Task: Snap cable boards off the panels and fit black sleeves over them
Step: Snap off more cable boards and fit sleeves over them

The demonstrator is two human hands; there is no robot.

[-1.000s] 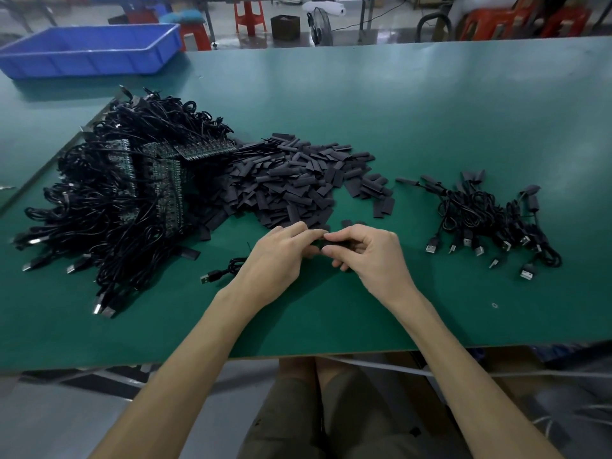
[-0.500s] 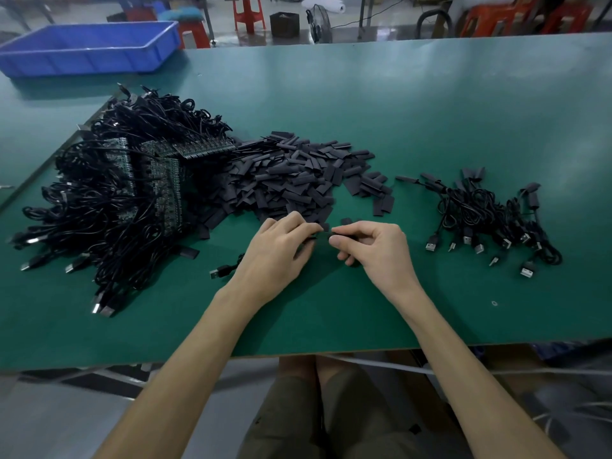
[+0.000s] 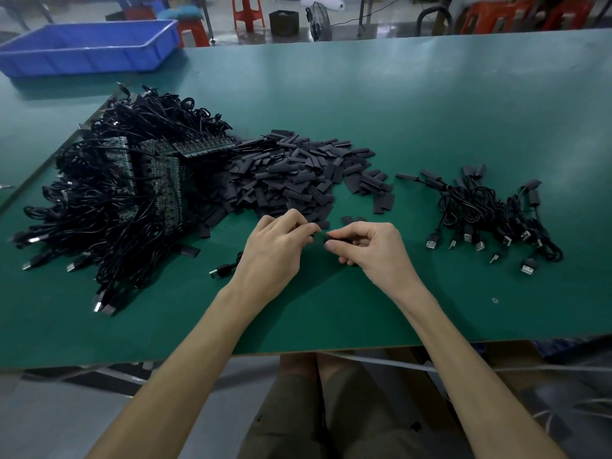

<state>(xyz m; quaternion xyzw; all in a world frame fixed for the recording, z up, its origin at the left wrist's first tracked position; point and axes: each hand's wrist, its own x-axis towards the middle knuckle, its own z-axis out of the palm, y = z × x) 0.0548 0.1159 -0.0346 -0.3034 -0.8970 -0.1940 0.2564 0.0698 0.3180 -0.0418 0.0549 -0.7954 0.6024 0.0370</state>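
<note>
My left hand (image 3: 276,250) pinches the small board end of a black cable, whose USB plug (image 3: 218,271) trails on the table to the left. My right hand (image 3: 367,248) pinches a black sleeve (image 3: 334,239) right against that board end; the two hands nearly touch. A heap of loose black sleeves (image 3: 291,180) lies just behind the hands. To the left sits a big pile of black cables on green panels (image 3: 109,193). A smaller bunch of sleeved cables (image 3: 486,213) lies to the right.
The green table (image 3: 414,101) stretches far back and right. A blue plastic bin (image 3: 89,44) stands at the back left corner. Red stools and a fan stand on the floor beyond the table. The table's front edge runs just below my forearms.
Both hands shifted slightly away from me toward the sleeve heap and stayed together. The trailing plug slid a little to the right with the left hand.
</note>
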